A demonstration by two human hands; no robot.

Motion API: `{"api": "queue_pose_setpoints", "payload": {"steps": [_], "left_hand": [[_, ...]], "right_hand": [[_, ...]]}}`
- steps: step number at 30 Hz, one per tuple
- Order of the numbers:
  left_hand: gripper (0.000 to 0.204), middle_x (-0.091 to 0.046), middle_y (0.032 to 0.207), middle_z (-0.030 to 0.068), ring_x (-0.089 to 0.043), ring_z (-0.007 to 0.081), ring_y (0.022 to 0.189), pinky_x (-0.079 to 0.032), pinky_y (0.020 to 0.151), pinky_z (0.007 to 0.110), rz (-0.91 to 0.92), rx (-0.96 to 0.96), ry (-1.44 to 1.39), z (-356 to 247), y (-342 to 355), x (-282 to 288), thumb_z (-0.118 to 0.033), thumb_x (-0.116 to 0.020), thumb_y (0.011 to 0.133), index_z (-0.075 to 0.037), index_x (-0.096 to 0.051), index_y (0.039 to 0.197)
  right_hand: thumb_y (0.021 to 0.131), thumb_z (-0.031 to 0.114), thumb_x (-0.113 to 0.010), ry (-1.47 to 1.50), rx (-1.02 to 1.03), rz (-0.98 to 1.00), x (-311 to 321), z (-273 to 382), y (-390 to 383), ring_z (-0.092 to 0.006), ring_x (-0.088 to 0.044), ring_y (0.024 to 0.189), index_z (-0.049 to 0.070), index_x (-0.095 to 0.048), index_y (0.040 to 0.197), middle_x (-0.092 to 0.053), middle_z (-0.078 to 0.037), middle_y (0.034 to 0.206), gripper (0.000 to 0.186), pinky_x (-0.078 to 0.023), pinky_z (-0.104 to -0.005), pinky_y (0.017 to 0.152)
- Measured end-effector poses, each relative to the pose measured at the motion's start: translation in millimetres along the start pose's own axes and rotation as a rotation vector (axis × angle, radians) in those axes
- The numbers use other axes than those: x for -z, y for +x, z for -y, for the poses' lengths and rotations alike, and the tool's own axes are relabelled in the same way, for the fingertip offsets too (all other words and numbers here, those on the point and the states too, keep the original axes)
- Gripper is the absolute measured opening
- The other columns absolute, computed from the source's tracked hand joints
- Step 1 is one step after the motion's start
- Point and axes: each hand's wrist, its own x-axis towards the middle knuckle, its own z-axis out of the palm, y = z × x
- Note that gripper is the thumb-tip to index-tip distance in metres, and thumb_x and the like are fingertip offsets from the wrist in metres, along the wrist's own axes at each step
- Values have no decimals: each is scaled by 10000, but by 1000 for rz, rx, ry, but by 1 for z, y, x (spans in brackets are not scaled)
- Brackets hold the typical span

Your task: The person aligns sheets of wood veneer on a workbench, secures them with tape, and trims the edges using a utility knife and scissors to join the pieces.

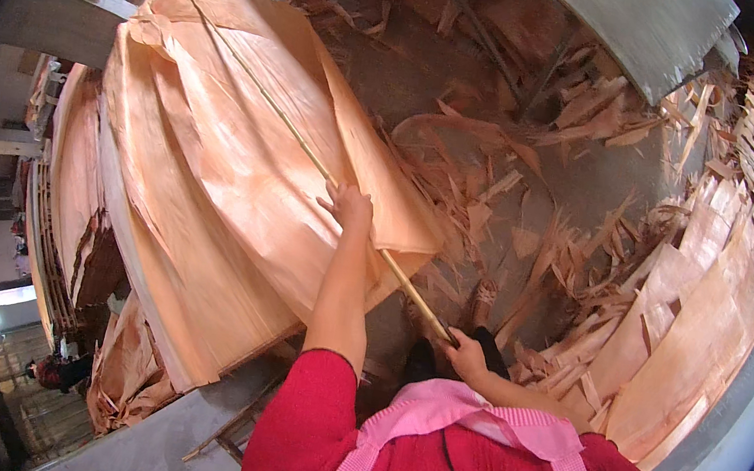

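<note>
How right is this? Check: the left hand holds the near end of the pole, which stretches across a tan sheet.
Wrong hand: the head view shows the right hand holding the near end of the pole; the left hand is farther out. The pole does stretch across a tan sheet.

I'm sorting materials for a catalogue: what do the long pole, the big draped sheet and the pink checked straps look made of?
Pole: probably bamboo or wood, smooth-looking; it's slim, straight and yellowish.
Sheet: likely thin wood veneer, with a soft sheen; it shows fine streaks and broad folds.
Straps: apparently woven cloth, matte, with a small check; fibre unclear.
</note>
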Motion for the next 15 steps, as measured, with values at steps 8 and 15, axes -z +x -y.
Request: {"api": "queue_pose_setpoints", "payload": {"steps": [8, 15], "left_hand": [[223, -532, 777, 46, -491, 114, 695, -431, 616, 249, -487, 38, -1386, 102, 8, 62, -239, -578, 821, -26, -514, 829], [226, -583, 682, 119, -538, 191, 633, -443, 591, 325, -549, 350, -1593, 288, -82, 27, -186, -512, 842, 33, -551, 798]], "right_hand": [[756, 187, -632, 190, -56, -7, 10, -21, 28, -80, -452, 526, 13, -568, 994, -515, 3, 632, 302, -374, -234, 478], [741, 118, -643, 345, -52, -65, 81, -66, 51, -58, -445, 480, 50, -593, 885, -491, 32, 606, 167, -348, -215, 431]]}}
